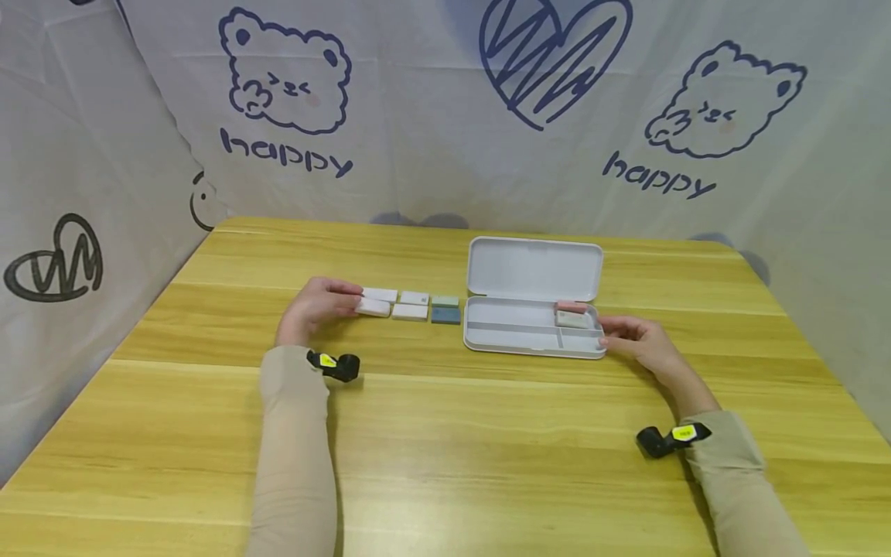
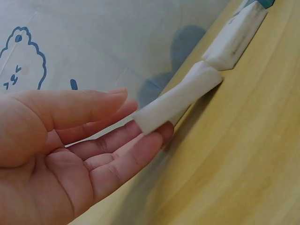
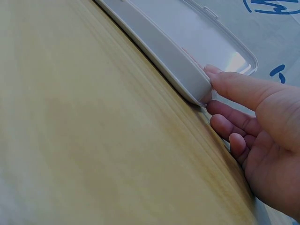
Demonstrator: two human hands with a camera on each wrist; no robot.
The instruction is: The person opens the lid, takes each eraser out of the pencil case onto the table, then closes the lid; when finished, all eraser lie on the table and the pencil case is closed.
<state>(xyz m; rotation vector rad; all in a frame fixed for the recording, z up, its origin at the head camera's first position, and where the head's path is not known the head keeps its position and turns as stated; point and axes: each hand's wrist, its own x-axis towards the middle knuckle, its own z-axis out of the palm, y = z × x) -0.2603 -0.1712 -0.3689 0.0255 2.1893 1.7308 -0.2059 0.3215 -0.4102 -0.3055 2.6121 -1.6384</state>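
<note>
My left hand (image 1: 323, 305) is at the left end of a double row of small blocks, its fingertips touching a white eraser-like block (image 1: 373, 307). In the left wrist view that block (image 2: 180, 98) slants, its near end against the fingertips, with a gap to the thumb. Behind it lies another white block (image 2: 236, 35). My right hand (image 1: 643, 344) pinches the right end of a white pencil case (image 1: 511, 340), thumb on the rim, its lid (image 1: 534, 268) raised. Inside are a pink block (image 1: 571, 307) and a pale block (image 1: 572, 319).
To the right along the row come white blocks (image 1: 410, 312), a green block (image 1: 445, 301) and a blue block (image 1: 445, 316), just left of the case. A divider (image 1: 560, 338) splits the case's front compartment. Behind the wooden table (image 1: 487, 449) hangs a printed cloth (image 1: 418, 116).
</note>
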